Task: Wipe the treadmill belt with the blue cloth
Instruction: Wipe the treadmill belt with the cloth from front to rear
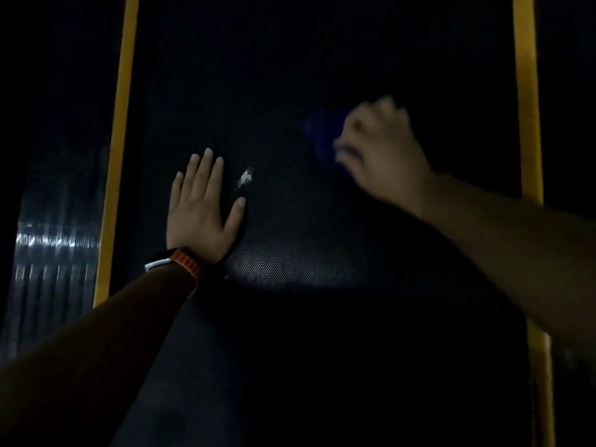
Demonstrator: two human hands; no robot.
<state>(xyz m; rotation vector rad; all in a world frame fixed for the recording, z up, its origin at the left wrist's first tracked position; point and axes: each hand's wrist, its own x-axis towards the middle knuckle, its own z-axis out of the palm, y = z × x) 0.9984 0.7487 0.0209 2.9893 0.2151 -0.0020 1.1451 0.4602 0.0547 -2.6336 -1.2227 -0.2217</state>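
You are laying your left hand flat on the treadmill belt, left of its middle and near you, fingers straight and together, thumb spread, gripping nothing; I am judging that it is propping your weight while you lean over and is steadying the belt against the rubbing; a watch on an orange strap is sitting on that wrist. Your right hand is reaching farther out and to the right, fingers curling down over the blue cloth; the cloth is bunching under them and poking out to the left, pressed on the belt; the hand is showing blurred, so exactly how tightly you are holding it I cannot tell. Both hands are working between the left yellow stripe and the right yellow stripe; the ribbed side rail is lying outside the left one. The light is being dim, so how much belt is clean is not showing.
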